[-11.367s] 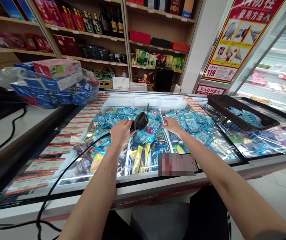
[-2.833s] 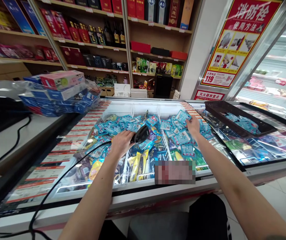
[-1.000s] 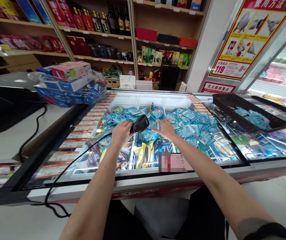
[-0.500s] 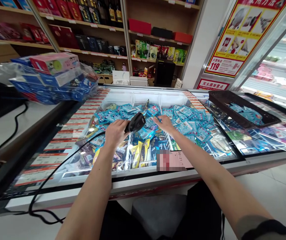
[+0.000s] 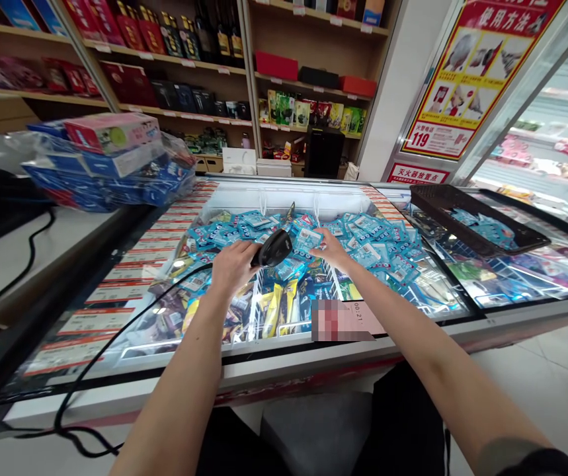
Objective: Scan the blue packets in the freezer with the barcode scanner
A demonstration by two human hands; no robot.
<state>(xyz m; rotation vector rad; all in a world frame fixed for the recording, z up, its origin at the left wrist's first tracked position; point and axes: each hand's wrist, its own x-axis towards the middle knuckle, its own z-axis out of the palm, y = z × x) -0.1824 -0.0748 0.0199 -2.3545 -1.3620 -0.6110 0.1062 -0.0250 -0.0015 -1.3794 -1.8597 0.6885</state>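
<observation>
My left hand (image 5: 234,266) is wrapped round the handle of a black barcode scanner (image 5: 276,248), whose head points right. Its black cable (image 5: 129,320) trails down to the left. Just to the right, my right hand (image 5: 334,251) pinches the edge of a small blue packet (image 5: 307,238), its white barcode label facing up. Under both hands lie many similar blue packets (image 5: 373,228), spread over the glass top of a chest freezer. Yellow-wrapped ice creams (image 5: 274,309) show through the glass below. The scanner head and the held packet are close together but apart.
A pink phone (image 5: 348,319) lies by the freezer's front edge, partly behind my right forearm. At the right, a dark tray (image 5: 442,215) holds some blue packets. Plastic-wrapped blue boxes (image 5: 110,165) stand at the left. Stocked shelves (image 5: 214,119) line the back.
A blue packet now shows between my right fingers, barcode side up, where they were reaching down among the packets. The scanner has stayed nearly in place. The view has tilted slightly upward.
</observation>
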